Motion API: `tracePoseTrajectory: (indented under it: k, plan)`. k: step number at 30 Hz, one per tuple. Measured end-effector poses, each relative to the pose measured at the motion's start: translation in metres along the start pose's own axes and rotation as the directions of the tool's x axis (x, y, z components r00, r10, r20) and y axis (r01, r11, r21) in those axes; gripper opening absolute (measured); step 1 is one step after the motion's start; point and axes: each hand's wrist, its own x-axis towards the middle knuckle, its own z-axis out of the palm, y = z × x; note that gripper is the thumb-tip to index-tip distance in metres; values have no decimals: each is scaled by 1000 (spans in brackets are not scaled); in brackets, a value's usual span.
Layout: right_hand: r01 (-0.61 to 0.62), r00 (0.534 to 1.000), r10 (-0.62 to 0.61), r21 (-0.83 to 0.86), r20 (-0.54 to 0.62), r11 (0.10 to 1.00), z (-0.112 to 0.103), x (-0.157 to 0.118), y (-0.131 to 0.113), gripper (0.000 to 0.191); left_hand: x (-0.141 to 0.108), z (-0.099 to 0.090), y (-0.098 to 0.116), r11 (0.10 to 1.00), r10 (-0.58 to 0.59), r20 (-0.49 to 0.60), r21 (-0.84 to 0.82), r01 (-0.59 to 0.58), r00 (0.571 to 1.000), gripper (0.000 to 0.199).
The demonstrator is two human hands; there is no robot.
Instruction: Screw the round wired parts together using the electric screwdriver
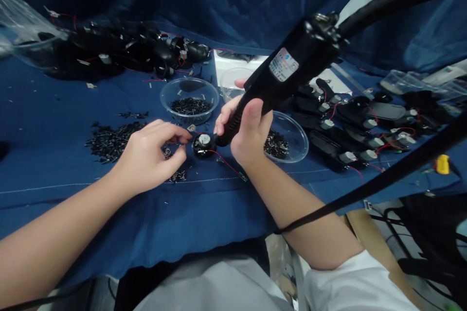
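Black electric screwdriver (299, 58) sits clamped in our right hand (248, 129), its label (283, 64) too blurred to read, tip against the round black housing (203, 146). Apart from it, our left hand (149, 155) pinches something too small to tell, just beside the housing, above blue cloth (207, 214).

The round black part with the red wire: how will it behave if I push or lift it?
The round black part would likely roll or slide if pushed, given its round outline. Its thin red wire looks floppy and may trail when lifted.
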Motion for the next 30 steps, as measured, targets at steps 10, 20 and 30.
tracePoseTrajectory:
  k: [10, 20, 30]
  plan:
    - [-10, 1000, 9, 37, 15, 999, 1, 2, 0, 57, -1, 23, 4, 962, 84, 167, 244, -124, 982, 15]
    - [-12, 999, 6, 132, 45, 991, 2, -7, -14, 47, -4, 29, 24, 988, -116, 158, 121, 97, 981, 12]
    - [-101, 992, 89, 148, 85, 984, 6, -5, -12, 48, 19, -34, -45, 883, -461, -119, 37, 468, 880, 27]
